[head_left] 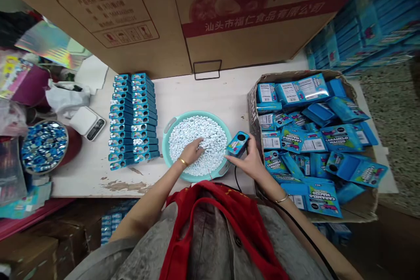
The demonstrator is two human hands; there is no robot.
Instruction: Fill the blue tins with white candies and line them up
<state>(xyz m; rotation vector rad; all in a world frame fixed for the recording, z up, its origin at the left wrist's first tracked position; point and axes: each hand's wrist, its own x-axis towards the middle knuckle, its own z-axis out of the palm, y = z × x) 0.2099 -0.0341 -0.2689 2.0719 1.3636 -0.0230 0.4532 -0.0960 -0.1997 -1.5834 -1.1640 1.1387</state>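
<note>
My left hand (191, 152) reaches into a turquoise basin (166, 151) filled with small white candies (188, 127). Its fingers are curled in the pile, the tips partly hidden among the pieces. Just right of the basin, my right hand (251, 159) grips a small blue box (238, 141) between thumb and fingers. The box is tilted, with a dark round hole on its upper face. Two columns of similar blue boxes (144, 116) stand on the table to the left, some showing white candies at their holes.
An open carton (254, 113) of unfilled-looking blue packs stands on the right. Large cardboard boxes (131, 22) form a wall behind. To the left are a white digital scale (85, 123) and a tub of blue-silver discs (45, 146). A thin black cable (236, 179) runs beside the basin.
</note>
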